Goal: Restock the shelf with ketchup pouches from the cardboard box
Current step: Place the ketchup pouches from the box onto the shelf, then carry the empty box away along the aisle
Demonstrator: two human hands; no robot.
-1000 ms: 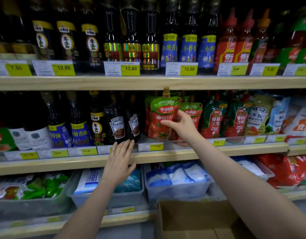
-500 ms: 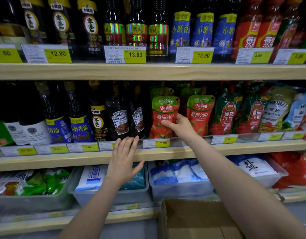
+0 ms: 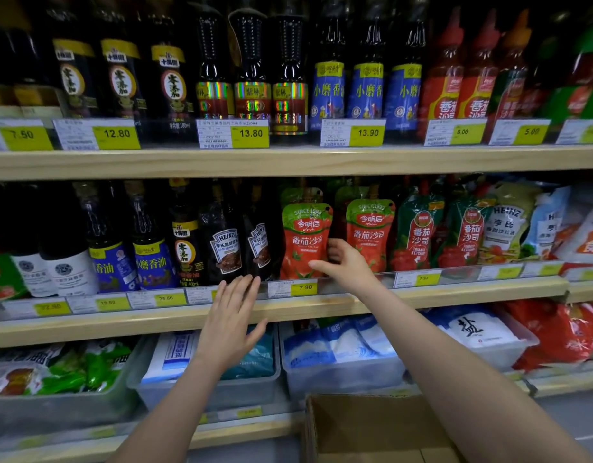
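Observation:
A red and green ketchup pouch point(image 3: 303, 240) stands upright at the front of the middle shelf point(image 3: 462, 290), above the 7.90 price tag point(image 3: 293, 288). My right hand point(image 3: 346, 264) pinches its lower right edge, thumb in front and fingers behind. A matching pouch point(image 3: 370, 233) stands just to the right, with more of them behind both. My left hand point(image 3: 234, 315) is open with fingers spread, flat in front of the shelf edge below the Heinz bottles, holding nothing. The open cardboard box point(image 3: 372, 429) sits at the bottom, under my right forearm; its inside is mostly hidden.
Dark Heinz sauce bottles point(image 3: 223, 247) and oil bottles stand left of the pouches. Other ketchup and Heinz pouches point(image 3: 417, 233) fill the right. The upper shelf point(image 3: 288, 162) holds tall bottles. Plastic bins of salt bags point(image 3: 341, 379) sit on the lower shelf.
My right hand has lowered the pouch from above the row down onto the shelf front and slid to its lower right edge. My left hand has stayed by the shelf edge.

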